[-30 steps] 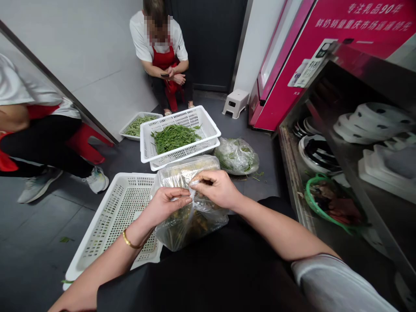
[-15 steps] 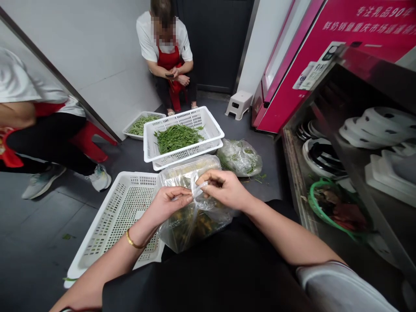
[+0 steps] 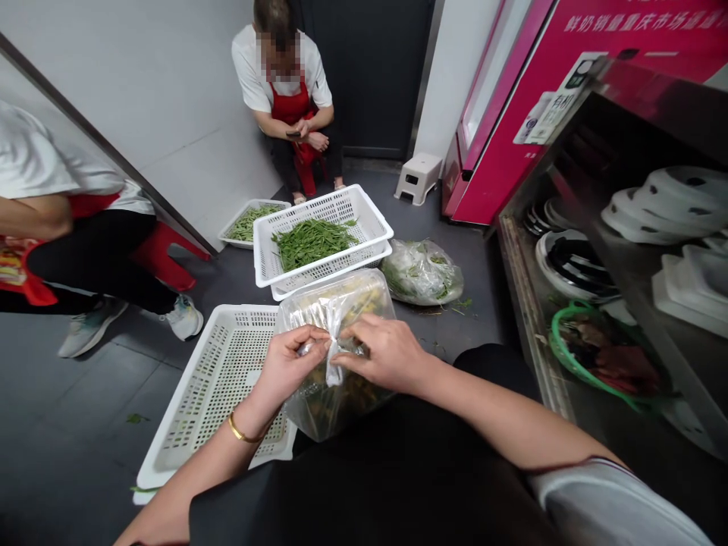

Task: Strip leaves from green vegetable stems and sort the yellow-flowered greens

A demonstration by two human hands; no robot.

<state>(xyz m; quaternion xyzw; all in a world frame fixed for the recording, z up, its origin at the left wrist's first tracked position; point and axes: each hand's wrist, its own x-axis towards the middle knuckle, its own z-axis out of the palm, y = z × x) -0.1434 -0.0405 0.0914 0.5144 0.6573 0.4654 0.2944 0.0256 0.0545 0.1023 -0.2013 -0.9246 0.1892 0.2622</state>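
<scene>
In front of me sits a full clear plastic bag (image 3: 364,292) with yellowish and dark contents that I cannot make out; its neck is twisted into a white knot. My left hand (image 3: 296,356) pinches the knot from the left, thumb against fingers. From the right, my right hand (image 3: 387,349) has its thumb and fingertips at the same knot, the thumb beside the tail that hangs down. Left of the bag is a white perforated basket (image 3: 171,436). Beyond it, another white basket (image 3: 369,216) holds green leafy stems (image 3: 312,244).
A second clear bag of greens (image 3: 424,273) lies on the floor. A smaller basket of green pods (image 3: 253,222) and a white stool (image 3: 419,178) stand farther back. Two people sit ahead and left. A shelf with dishes (image 3: 574,265) and a green basket (image 3: 569,364) borders the right.
My hands have shifted slightly down and left with the knot. The right fingers have gone from pulling at the bag's ends to closing around the knot, whose tail now hangs down.
</scene>
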